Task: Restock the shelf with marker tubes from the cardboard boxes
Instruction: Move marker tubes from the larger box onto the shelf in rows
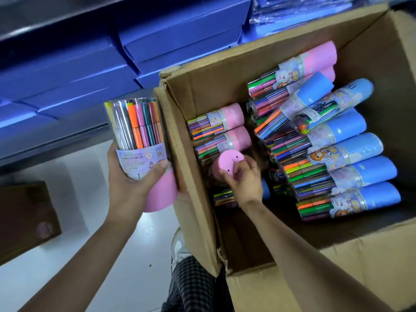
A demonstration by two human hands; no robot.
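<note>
A pink-capped marker tube [139, 152] is gripped in the left hand [128, 176] just outside the cardboard box [186, 176]. Inside the box, the right hand [244, 176] pinches another pink-capped tube [226, 164] among pink and blue-capped tubes [351, 167]; blue boxes [175, 39] line the shelf beyond.

The cardboard box [202, 91] runs off the right and bottom edges. The right hand [244, 179] covers part of a pink-capped tube [227, 162] and most of a blue-capped tube [265, 191] beneath. The label print on the tube [139, 140] in the left hand [130, 179] is too small to read. A brown box [24, 217] is cut by the left edge.
</note>
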